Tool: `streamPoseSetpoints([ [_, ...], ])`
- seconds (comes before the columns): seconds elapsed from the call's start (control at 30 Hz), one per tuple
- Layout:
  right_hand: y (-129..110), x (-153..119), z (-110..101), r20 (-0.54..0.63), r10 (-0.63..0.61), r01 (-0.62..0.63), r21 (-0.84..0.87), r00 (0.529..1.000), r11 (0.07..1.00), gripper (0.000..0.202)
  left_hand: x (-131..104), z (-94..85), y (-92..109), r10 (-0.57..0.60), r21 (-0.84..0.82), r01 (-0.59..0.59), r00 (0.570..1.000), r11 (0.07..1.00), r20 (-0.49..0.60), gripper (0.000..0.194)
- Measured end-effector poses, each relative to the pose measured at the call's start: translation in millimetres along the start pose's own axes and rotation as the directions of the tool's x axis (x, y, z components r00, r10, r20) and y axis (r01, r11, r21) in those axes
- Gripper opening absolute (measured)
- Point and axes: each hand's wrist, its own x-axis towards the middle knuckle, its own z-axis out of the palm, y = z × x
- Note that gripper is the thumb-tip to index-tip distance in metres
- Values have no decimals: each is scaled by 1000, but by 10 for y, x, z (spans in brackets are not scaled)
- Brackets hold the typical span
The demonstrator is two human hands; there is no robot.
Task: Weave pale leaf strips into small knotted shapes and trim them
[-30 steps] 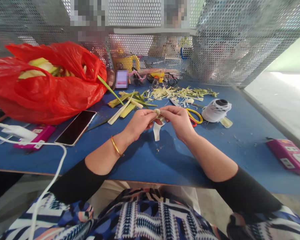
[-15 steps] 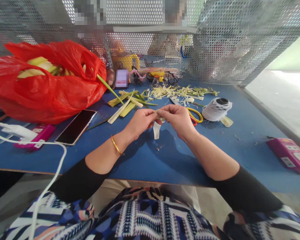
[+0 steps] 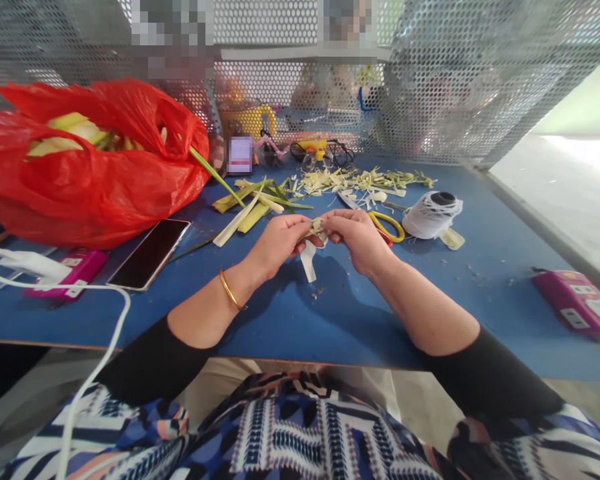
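Observation:
Between my two hands is a pale husk strip (image 3: 308, 261), folded or knotted at the top, its whitish tail hanging down over the table. My left hand (image 3: 283, 241) pinches the folded part from the left, thumb on top. My right hand (image 3: 353, 235) grips its other side with thumb and fingers closed; the fingertips partly hide the fold. Just beyond the right hand lie scissors (image 3: 391, 228) with yellow and red handles. Behind the hands are long green and cream husk leaves (image 3: 254, 219) and a heap of small pale husk pieces (image 3: 330, 181).
A red plastic bag (image 3: 145, 193) of husks fills the left, with a dark phone (image 3: 153, 257) and a white cable (image 3: 123, 313) near it. A cone of white thread (image 3: 433, 217) stands right. A magenta box (image 3: 580, 300) sits far right. Perforated metal panel (image 3: 300, 87) borders the back.
The fingers have shifted slightly apart, showing more of the folded part. The strip's hanging tail has swung a little and now slants. The whole view has moved slightly.

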Motion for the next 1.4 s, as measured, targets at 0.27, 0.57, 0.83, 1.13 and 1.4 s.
streamPoseSetpoints([
  [0.27,83,36,-64,65,-226,235,-228,972,945,22,25,-26,-19,-24,-10,24,999,1000,35,20],
  [0.57,-10,27,-210,350,-612,672,-597,709,438,17,39,-46,-27,-59,13,58,996,998,72,26],
  [0.83,0,84,-158,-13,-328,326,-88,944,941,10,16,-67,-33,-58,53,48,979,997,198,25],
  [1.13,-25,75,-149,-112,-127,146,176,986,973,15,8,-51,-20,-149,103,128,963,986,223,26],
  [1.4,-62,74,-133,-165,-87,128,255,982,959,17,11,-42,-33,-157,90,141,965,986,208,26],
])
